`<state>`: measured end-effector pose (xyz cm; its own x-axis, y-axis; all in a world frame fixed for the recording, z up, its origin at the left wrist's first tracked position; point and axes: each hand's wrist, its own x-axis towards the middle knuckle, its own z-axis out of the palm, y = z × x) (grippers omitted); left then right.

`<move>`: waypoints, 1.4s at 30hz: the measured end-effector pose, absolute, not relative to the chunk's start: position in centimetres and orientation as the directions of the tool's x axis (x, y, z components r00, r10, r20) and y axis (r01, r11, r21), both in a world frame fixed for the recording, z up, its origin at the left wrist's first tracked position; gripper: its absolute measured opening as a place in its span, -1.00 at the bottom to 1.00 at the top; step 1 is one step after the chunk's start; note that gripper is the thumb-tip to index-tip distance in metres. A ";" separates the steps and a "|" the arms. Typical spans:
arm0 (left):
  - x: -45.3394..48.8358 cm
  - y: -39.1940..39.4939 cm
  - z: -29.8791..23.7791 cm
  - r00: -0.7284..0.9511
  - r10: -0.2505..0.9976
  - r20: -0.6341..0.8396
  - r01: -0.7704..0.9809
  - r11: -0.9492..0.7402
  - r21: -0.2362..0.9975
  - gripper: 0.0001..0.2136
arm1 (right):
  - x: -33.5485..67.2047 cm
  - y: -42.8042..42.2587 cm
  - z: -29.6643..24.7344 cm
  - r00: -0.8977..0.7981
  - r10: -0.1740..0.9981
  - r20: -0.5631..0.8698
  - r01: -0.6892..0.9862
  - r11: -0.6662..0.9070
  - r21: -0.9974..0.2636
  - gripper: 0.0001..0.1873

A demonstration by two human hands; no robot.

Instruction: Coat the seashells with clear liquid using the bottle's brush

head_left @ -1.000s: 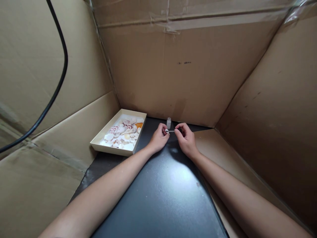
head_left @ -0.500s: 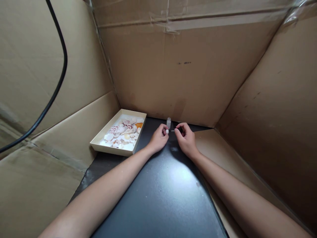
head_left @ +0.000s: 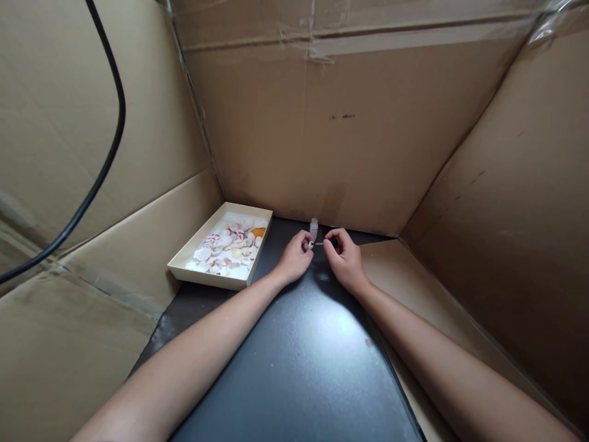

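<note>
My left hand (head_left: 294,256) rests on the black mat (head_left: 294,362), fingers pinched on a small white shell (head_left: 311,244). My right hand (head_left: 345,258) is right beside it, fingers pinched on a thin brush-like stick (head_left: 319,244) whose tip touches the shell. A small clear bottle (head_left: 313,227) stands upright just behind the two hands. A cream tray (head_left: 202,274) holding several white, pink-patterned and orange shells lies to the left of my left hand.
Tall cardboard walls (head_left: 322,135) enclose the mat at the back, left and right. A cardboard flap (head_left: 400,270) lies flat right of my right hand. A black cable (head_left: 110,153) hangs across the left wall.
The stick's tip pulled a little away from the shell half a second ago and now touches it again. Both hands have stayed in place.
</note>
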<state>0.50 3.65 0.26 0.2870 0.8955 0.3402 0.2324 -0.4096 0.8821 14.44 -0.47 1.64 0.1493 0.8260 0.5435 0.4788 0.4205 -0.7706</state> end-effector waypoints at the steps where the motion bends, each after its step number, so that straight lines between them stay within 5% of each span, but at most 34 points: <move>1: 0.5 3.7 0.2 0.288 0.895 0.342 0.234 -0.412 0.881 -0.76 | 14.4 -0.5 1.6 0.160 0.824 0.544 0.482 0.416 -0.771 -0.86; 42: 0.7 3.6 0.3 0.271 0.916 0.295 0.164 -0.346 0.924 -0.82 | 14.4 -0.4 1.5 0.155 0.824 0.546 0.499 0.412 -0.763 -0.85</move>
<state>0.66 3.62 0.34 0.2713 0.9161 0.2952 0.1639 -0.3462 0.9237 14.43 -0.37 1.49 0.1549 0.8236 0.5456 0.4986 0.4116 -0.7629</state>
